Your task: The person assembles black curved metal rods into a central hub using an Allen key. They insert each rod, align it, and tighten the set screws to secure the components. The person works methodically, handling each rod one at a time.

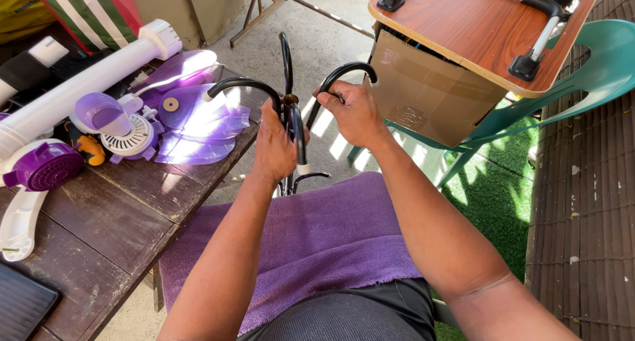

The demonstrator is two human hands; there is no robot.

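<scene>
A black metal stand with several curved legs [289,70] is held upright over my lap. My left hand [274,146] grips its central hub and one arched leg [241,84]. My right hand [356,113] is closed on another arched black leg [347,68] at the right. A purple towel [311,235] covers my lap under the stand. On the dark wooden table [112,228] to the left lie fan parts: translucent purple blades [192,119], a white grille hub [131,134] and a purple motor housing [45,166].
A long white tube [79,83] lies across the table's back. A white curved piece [16,225] rests at the left edge. A cardboard box [430,93] under a brown folding tabletop [476,23] sits on a green plastic chair [595,70]. Green turf lies at the right.
</scene>
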